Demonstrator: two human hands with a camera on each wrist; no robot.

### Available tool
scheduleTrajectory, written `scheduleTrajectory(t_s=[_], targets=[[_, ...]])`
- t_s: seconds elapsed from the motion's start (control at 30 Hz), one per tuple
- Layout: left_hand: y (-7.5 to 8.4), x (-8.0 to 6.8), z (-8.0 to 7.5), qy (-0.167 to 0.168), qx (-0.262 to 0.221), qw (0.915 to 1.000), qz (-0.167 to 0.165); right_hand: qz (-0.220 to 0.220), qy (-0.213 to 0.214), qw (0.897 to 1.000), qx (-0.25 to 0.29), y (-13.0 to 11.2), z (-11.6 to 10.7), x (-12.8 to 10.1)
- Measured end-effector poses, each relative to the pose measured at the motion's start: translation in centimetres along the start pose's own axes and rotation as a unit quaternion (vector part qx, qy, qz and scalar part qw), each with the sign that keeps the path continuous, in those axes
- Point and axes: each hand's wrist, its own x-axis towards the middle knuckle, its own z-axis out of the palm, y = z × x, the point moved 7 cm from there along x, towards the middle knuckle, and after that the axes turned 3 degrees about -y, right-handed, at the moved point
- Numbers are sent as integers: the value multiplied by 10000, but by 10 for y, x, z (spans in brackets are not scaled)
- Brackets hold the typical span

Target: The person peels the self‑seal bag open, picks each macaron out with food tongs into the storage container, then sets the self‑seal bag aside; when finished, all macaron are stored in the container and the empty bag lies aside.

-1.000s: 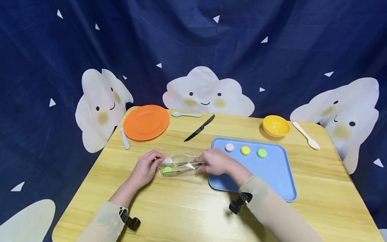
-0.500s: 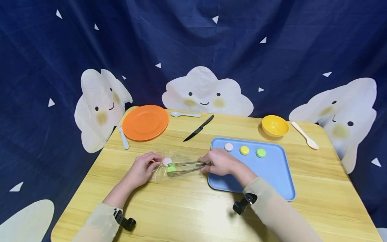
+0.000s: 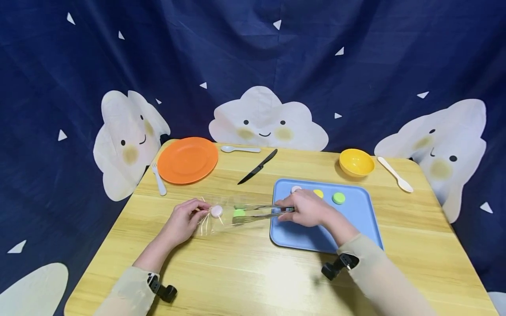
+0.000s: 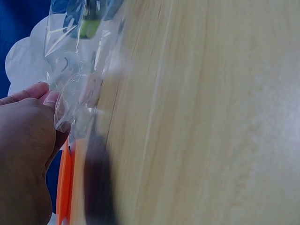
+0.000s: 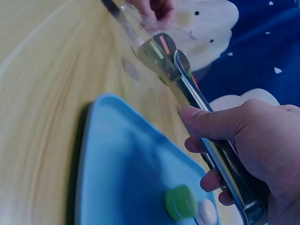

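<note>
My left hand [image 3: 185,219] pinches the end of a clear plastic bag [image 3: 215,217] lying on the wooden table; the bag [image 4: 75,61] shows close up in the left wrist view. A pink round piece [image 3: 216,211] sits inside it near my fingers. My right hand [image 3: 306,208] grips metal tongs [image 3: 258,212] whose tips clamp a green round piece [image 3: 239,213] at the bag's mouth. In the right wrist view the tongs [image 5: 187,89] point away from my right hand [image 5: 248,140]. A blue tray [image 3: 356,219] under that hand carries pink [image 3: 295,189], yellow [image 3: 318,193] and green [image 3: 338,198] pieces.
An orange plate [image 3: 187,159], a white fork [image 3: 158,179], a white spoon [image 3: 240,149] and a black knife [image 3: 258,166] lie at the back left. A yellow bowl [image 3: 356,162] and a cream spoon [image 3: 394,174] stand at the back right.
My right hand has drawn the tongs to the right toward the tray, pulling the green piece out along the bag. The left hand stays on the bag's end.
</note>
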Motion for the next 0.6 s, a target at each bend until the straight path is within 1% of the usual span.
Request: scheduleTrajectory(t_s=[0.2, 0.3, 0.43, 0.6], targets=[[3, 0, -1, 39, 43, 9999, 88, 78, 204, 9997, 85, 9, -20, -26], [3, 0, -1, 49, 35, 9999, 114, 215, 285, 9992, 153, 14, -29, -42], [3, -1, 0, 57, 19, 9999, 124, 441, 409, 9979, 252, 23, -40, -66], [4, 0, 0, 31, 6, 9999, 106, 579, 626, 9958, 340, 32, -52, -99]])
